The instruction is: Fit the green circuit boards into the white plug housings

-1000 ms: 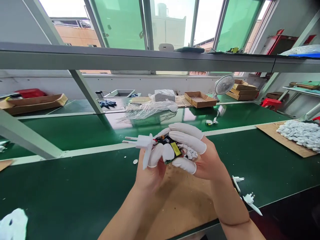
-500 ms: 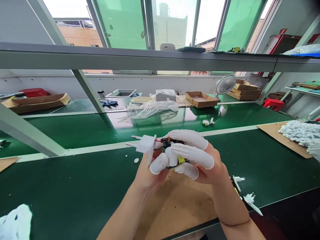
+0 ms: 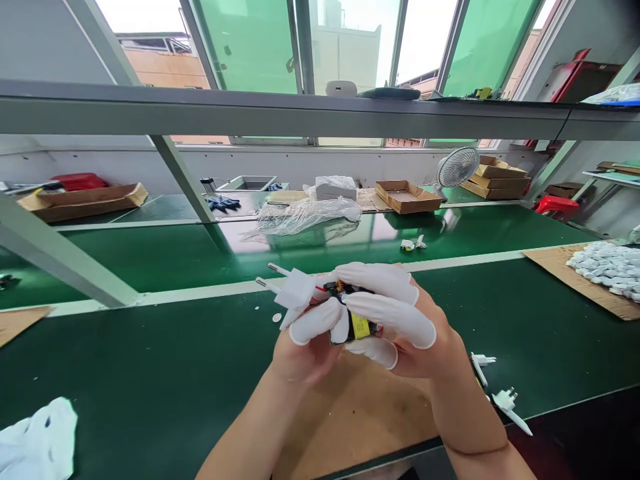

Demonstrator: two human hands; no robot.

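Note:
White finger cots cover several fingertips of both my hands. My left hand [image 3: 306, 350] is closed around a white two-pin plug housing [image 3: 296, 289], its metal pins pointing up and left. A red wire runs from the housing to a small circuit board [image 3: 361, 327] with a yellow-wrapped component and a copper coil. My right hand [image 3: 420, 327] grips this board from the right, its fingers across the top and below. My left fingertips also touch the board's left end. Fingers hide much of the board. Underneath both hands lies a brown board [image 3: 357, 413] on the green bench.
White plugs with pins [image 3: 506, 400] lie right of my forearm. Farther right, a pile of white parts [image 3: 607, 267] rests on cardboard. A white cloth-like item [image 3: 43, 440] lies front left. Behind stand a fan [image 3: 459, 167], a cardboard tray [image 3: 407, 198] and a shelf beam [image 3: 300, 120].
The plug housing has tilted, its pins now angled more upward. The circuit board has turned, showing more of its yellow component. Both hands stay closed on the parts, and the view has shifted slightly.

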